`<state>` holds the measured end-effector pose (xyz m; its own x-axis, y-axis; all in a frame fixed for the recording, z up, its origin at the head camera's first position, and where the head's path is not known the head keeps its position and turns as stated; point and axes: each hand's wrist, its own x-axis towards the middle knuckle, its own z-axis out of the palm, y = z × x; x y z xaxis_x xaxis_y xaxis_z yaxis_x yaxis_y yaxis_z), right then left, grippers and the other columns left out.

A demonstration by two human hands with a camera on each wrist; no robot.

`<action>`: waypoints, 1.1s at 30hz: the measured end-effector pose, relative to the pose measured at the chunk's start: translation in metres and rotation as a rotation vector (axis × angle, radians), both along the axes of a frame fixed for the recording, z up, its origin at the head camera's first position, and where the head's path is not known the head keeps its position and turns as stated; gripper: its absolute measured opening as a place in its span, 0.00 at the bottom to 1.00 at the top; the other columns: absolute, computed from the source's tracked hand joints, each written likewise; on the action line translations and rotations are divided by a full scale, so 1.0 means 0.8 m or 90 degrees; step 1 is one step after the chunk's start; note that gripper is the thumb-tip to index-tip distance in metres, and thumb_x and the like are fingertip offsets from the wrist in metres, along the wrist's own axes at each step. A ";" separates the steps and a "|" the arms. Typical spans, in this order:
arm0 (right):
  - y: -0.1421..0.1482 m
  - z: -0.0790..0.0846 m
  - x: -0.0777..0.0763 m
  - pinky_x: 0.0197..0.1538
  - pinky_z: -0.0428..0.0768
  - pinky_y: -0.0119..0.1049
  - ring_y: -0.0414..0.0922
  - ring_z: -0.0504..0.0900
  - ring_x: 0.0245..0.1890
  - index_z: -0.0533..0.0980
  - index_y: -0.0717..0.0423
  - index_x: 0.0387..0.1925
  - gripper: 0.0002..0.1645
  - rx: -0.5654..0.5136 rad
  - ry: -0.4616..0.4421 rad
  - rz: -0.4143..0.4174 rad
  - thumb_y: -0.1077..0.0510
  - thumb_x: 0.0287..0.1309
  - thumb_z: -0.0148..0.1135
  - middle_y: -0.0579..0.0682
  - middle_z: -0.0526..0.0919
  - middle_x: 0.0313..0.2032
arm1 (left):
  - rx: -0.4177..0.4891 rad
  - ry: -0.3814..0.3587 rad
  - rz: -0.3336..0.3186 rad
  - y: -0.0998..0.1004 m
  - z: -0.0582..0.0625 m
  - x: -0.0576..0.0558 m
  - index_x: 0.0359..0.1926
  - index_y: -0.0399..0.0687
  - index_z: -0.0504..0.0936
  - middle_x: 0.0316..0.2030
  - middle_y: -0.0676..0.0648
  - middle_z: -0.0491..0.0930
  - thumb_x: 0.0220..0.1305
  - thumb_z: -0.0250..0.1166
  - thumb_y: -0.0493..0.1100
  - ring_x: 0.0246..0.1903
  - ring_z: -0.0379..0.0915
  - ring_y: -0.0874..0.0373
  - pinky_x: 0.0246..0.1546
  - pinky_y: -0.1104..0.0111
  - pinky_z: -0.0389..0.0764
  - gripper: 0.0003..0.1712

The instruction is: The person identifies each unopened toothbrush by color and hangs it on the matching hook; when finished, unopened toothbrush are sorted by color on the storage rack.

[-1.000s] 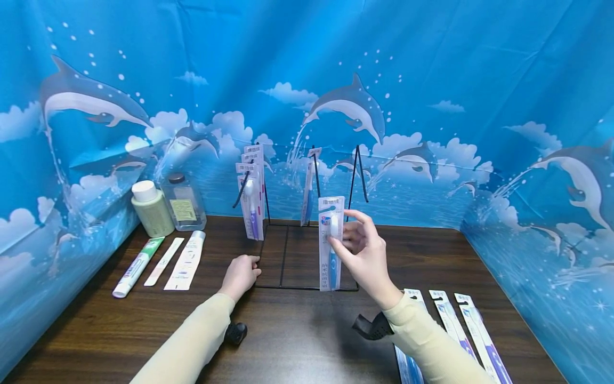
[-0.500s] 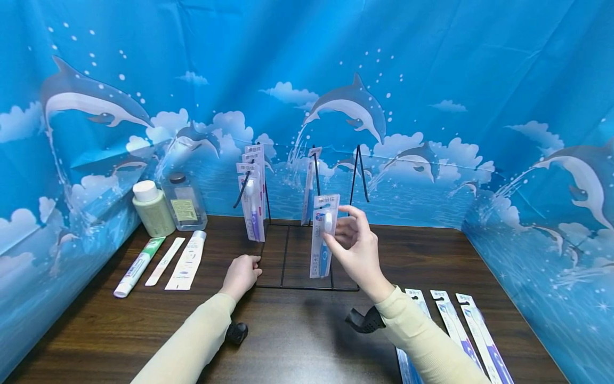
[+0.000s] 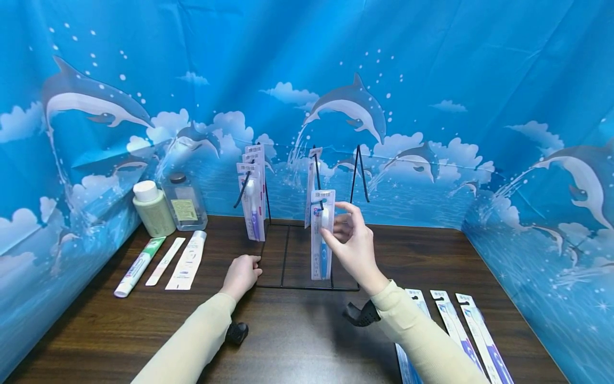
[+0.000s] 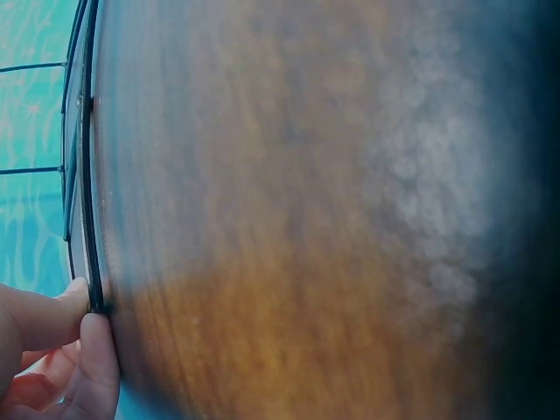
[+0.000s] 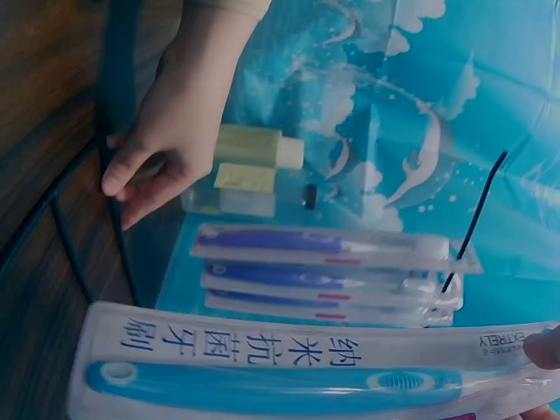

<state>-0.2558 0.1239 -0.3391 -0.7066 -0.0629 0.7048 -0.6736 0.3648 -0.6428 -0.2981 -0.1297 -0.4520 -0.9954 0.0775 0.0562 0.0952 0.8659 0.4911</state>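
My right hand pinches a packaged toothbrush by its right edge, between thumb and fingers. It has a blue handle and hangs upright in front of the black wire rack. The middle hook's dark tip shows at the pack's hang hole. Behind it, another packaged toothbrush hangs on that hook, partly covered. Several purple packaged toothbrushes hang on the left hook. Low at the rack's front left corner, my left hand grips the base wire; the left wrist view shows thumb and fingertips on it.
On the left lie a toothpaste tube, a slim packet and a white tube, with a green bottle and a clear bottle behind. Several packaged toothbrushes lie at right. A dolphin curtain surrounds the table.
My right hand has brought the blue toothbrush pack left and slightly back, up to the middle hook's tip; the pack tilted, then straightened. The left hand stays on the rack.
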 end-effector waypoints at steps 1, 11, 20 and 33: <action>0.000 -0.001 -0.004 0.38 0.83 0.32 0.47 0.85 0.31 0.65 0.55 0.60 0.34 -0.001 -0.001 -0.002 0.66 0.52 0.68 0.57 0.81 0.35 | 0.001 0.001 0.000 0.000 0.000 0.000 0.54 0.33 0.79 0.38 0.41 0.83 0.59 0.65 0.35 0.43 0.79 0.46 0.46 0.55 0.77 0.21; -0.006 0.000 -0.036 0.40 0.83 0.39 0.50 0.85 0.34 0.63 0.54 0.62 0.35 -0.015 -0.012 -0.008 0.65 0.54 0.66 0.59 0.81 0.37 | 0.011 0.007 0.005 0.000 -0.003 -0.001 0.54 0.34 0.79 0.37 0.42 0.83 0.59 0.65 0.35 0.43 0.79 0.47 0.46 0.55 0.77 0.21; -0.011 0.005 -0.068 0.44 0.83 0.41 0.49 0.84 0.36 0.62 0.52 0.62 0.32 0.001 -0.034 -0.043 0.63 0.58 0.63 0.56 0.81 0.37 | 0.009 0.006 0.005 0.000 -0.002 -0.002 0.54 0.34 0.79 0.37 0.43 0.83 0.59 0.66 0.35 0.42 0.79 0.48 0.45 0.55 0.77 0.21; -0.028 0.007 -0.117 0.49 0.80 0.38 0.49 0.83 0.42 0.61 0.53 0.63 0.32 0.002 -0.041 -0.085 0.61 0.60 0.62 0.58 0.80 0.41 | 0.006 0.019 0.006 0.001 -0.003 -0.001 0.53 0.34 0.79 0.31 0.45 0.82 0.58 0.66 0.35 0.38 0.78 0.50 0.43 0.57 0.78 0.21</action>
